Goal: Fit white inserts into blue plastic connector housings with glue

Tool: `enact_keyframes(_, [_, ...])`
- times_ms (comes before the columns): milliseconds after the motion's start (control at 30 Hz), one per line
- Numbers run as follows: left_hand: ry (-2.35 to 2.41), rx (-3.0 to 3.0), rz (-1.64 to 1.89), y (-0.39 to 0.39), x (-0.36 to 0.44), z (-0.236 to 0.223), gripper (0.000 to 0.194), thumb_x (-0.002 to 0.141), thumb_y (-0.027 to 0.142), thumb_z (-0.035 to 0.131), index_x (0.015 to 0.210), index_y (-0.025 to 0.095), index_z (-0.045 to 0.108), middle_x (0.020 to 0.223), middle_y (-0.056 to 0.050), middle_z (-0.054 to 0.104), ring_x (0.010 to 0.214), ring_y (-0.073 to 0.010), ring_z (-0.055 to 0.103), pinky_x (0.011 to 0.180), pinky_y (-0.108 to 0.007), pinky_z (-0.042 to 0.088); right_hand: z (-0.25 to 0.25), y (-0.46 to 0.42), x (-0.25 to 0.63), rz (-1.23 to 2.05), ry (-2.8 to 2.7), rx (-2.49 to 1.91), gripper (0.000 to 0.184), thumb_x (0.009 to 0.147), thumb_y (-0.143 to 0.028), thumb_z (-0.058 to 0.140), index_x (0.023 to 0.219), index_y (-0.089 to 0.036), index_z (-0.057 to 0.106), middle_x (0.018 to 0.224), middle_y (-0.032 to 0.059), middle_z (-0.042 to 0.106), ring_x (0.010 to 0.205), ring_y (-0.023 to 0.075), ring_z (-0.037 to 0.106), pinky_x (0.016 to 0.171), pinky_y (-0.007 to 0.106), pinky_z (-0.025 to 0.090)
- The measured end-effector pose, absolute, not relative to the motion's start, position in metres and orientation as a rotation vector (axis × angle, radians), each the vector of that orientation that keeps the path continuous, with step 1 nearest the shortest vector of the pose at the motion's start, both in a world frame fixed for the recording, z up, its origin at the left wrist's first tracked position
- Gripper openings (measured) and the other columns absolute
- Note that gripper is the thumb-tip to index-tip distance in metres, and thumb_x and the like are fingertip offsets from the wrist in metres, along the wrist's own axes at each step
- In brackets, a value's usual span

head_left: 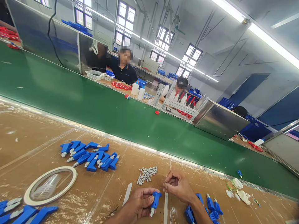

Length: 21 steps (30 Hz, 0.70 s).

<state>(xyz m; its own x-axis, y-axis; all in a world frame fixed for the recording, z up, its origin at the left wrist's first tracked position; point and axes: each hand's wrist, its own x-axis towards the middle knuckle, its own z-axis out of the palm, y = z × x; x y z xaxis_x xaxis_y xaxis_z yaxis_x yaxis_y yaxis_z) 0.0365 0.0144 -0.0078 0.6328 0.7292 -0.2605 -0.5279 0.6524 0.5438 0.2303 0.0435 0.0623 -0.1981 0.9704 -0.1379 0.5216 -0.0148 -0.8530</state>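
Observation:
My left hand [142, 202] grips a blue plastic part [156, 199] with a pale grey tip, tip pointing down towards me. Just right of it, apart from the part, my right hand [178, 186] has thumb and fingertips pinched together; whatever they hold is too small to make out. A pile of small grey pieces [146, 175] lies beyond my left hand. More blue parts [212, 208] with pale tips lie beside my right forearm, which partly hides them. Strips of whitish tape [166, 207] are on the tabletop near both hands.
Blue parts [90, 155] are heaped to the left, near a roll of tape [27, 196] around a clear plastic cup [48, 186]. A toothpick tub [234, 184] stands right. Beyond the table runs a green conveyor belt [93, 105]; a co-worker [126, 73] sits across it.

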Motion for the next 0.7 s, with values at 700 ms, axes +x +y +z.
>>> enact_keyframes(700, [0.6,0.413,0.852,-0.003,0.035,0.003,0.047,0.061,0.041,0.088,0.1,0.016,0.076,0.082,-0.007,0.069,0.068,-0.0169,0.063,0.069,-0.03,0.047,0.034,-0.029,0.209,1.527,-0.971,-1.241,0.031,0.067,-0.042,0.088,0.07,-0.016,0.072,0.059,0.0017,0.072,0.053,0.013,0.069,0.05,0.019,0.051])
